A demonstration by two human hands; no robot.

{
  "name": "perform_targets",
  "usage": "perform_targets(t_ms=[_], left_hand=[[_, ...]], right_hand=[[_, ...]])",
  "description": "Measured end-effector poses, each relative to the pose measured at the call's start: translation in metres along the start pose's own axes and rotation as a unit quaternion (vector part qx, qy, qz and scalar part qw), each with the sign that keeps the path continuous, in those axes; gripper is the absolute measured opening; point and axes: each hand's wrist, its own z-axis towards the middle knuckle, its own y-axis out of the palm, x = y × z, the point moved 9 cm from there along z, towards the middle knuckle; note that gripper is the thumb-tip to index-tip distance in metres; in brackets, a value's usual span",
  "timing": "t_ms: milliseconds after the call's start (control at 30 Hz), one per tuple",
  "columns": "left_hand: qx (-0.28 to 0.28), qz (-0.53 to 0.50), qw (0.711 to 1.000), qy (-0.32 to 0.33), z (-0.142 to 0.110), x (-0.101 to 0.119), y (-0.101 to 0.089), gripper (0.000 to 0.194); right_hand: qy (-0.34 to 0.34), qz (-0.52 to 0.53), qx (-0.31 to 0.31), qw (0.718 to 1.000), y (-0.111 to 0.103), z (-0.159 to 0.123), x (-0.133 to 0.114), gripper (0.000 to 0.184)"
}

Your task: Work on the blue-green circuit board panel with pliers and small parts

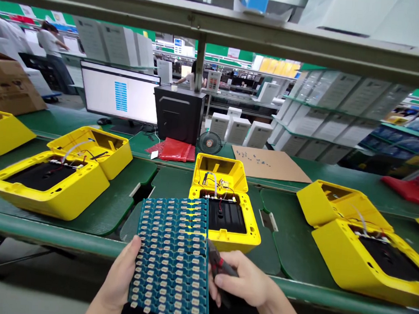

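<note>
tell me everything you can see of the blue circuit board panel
The circuit board panel is a flat, rigid-looking, blue-green sheet of many small repeated units with columns of pale patches. Roughly rectangular and tilted, it hides part of an open yellow case. The left hand grips its left edge; the right hand holds pliers beside its right edge, contact unclear.
</note>
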Motion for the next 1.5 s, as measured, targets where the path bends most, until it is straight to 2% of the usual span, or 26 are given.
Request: perform_targets(t_ms=[100,167,267,333,533,967,1267,1500], left_hand=[[0.01,-0.002,1.0,0.008,0.0,0.005,-0.001,0.057],[0.016,0.02,0.999,0.035,-0.005,0.018,0.001,0.055],[0.018,0.08,0.994,0.07,-0.014,0.037,0.005,0.055],[0.027,0.11,0.99,0.08,-0.02,0.044,0.005,0.058],[0.034,0.134,0.986,0.099,-0.022,0.046,0.003,0.056],[0.035,0.161,0.979,0.116,-0.023,0.05,0.003,0.052],[0.031,0.148,0.984,0.09,-0.023,0.046,0.003,0.051],[0.036,0.159,0.981,0.108,-0.025,0.05,0.005,0.052]], right_hand=[[0.003,-0.016,0.007,1.0,-0.001,0.0,-0.002,0.037],[0.021,-0.133,0.068,0.989,-0.015,-0.004,-0.008,0.032],[0.029,-0.327,0.194,0.924,-0.038,-0.015,-0.03,0.033],[0.034,-0.363,0.232,0.902,-0.044,-0.02,-0.039,0.038],[0.041,-0.361,0.204,0.909,-0.037,-0.018,-0.04,0.035],[0.021,-0.382,0.217,0.898,-0.04,-0.016,-0.037,0.043],[0.022,-0.37,0.221,0.902,-0.041,-0.016,-0.037,0.039],[0.016,-0.372,0.216,0.903,-0.038,-0.015,-0.036,0.039]])
